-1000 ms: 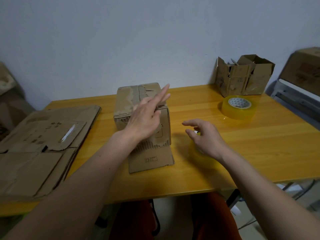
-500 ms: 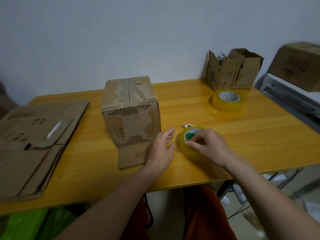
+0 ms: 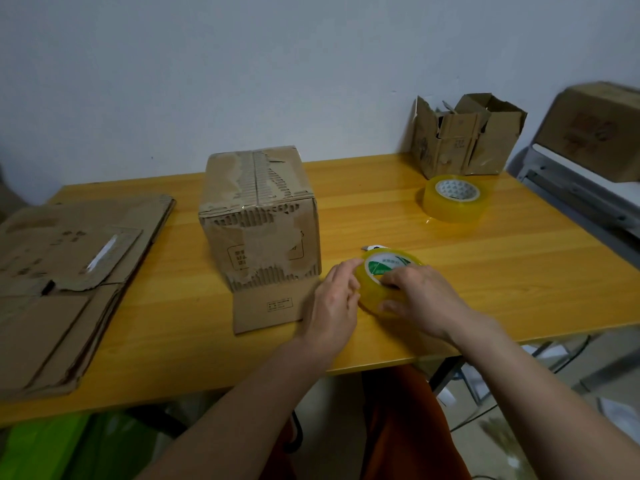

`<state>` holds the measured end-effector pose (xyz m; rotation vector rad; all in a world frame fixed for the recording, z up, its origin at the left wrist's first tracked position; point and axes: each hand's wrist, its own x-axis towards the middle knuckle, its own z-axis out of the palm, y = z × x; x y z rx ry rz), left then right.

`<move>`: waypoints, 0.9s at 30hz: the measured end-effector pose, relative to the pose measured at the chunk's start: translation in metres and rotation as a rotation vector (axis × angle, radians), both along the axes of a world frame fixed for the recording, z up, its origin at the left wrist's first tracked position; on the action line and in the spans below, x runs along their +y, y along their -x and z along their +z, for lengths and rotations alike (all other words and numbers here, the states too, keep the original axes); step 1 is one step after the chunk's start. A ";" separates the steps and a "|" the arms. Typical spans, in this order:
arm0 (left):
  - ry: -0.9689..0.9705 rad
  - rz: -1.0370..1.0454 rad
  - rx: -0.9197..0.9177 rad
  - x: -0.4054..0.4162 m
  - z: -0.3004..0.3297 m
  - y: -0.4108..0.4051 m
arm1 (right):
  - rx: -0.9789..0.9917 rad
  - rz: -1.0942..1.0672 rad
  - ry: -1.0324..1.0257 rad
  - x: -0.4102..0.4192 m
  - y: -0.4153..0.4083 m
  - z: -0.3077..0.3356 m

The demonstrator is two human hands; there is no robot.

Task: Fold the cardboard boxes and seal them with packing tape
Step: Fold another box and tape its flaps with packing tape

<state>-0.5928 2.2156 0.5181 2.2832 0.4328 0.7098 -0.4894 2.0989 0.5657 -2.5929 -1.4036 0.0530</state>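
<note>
Both hands work the tape roll (image 3: 388, 282) on the counter (image 3: 519, 271), at four o'clock from the folded box (image 3: 259, 220): the right hand (image 3: 419, 299) grips it, the left hand (image 3: 334, 299) touches its side with straight fingers. The tape end may be hard to find, and picking could tear it. The roll's green label and the box print are unreadable.

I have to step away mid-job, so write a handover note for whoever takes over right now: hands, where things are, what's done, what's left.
Left hand: fingers rest against the side of the near tape roll; grip unclear.
Right hand: grips that roll from above, fingers at its core.
Folded box: upright mid-table, top flaps closed, one flap lying flat on the table in front.
Spare tape roll: far right. Flat cardboard stack: left.
Done: box folded.
Left: find the tape end, seal the box, then fold and tape the rest.
</note>
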 end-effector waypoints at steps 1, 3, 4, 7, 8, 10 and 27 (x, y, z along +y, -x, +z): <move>0.027 0.003 -0.020 0.003 0.003 0.001 | 0.029 -0.005 -0.013 0.000 0.000 0.004; 0.168 0.059 -0.037 0.010 0.012 0.003 | 0.093 -0.014 -0.058 -0.001 0.000 0.015; 0.280 0.099 -0.024 0.014 0.018 0.004 | 0.121 -0.011 -0.079 0.000 0.001 0.020; 0.656 0.157 0.042 0.029 0.034 0.009 | 0.183 0.014 -0.122 0.004 0.005 0.033; 0.725 0.155 0.050 0.034 0.037 0.011 | 0.198 0.019 -0.131 0.006 0.007 0.037; 0.776 0.153 0.047 0.039 0.041 0.017 | 0.222 0.030 -0.142 0.009 0.011 0.042; 0.414 0.258 -0.152 0.038 0.057 0.035 | 0.416 0.133 -0.289 0.022 0.027 0.039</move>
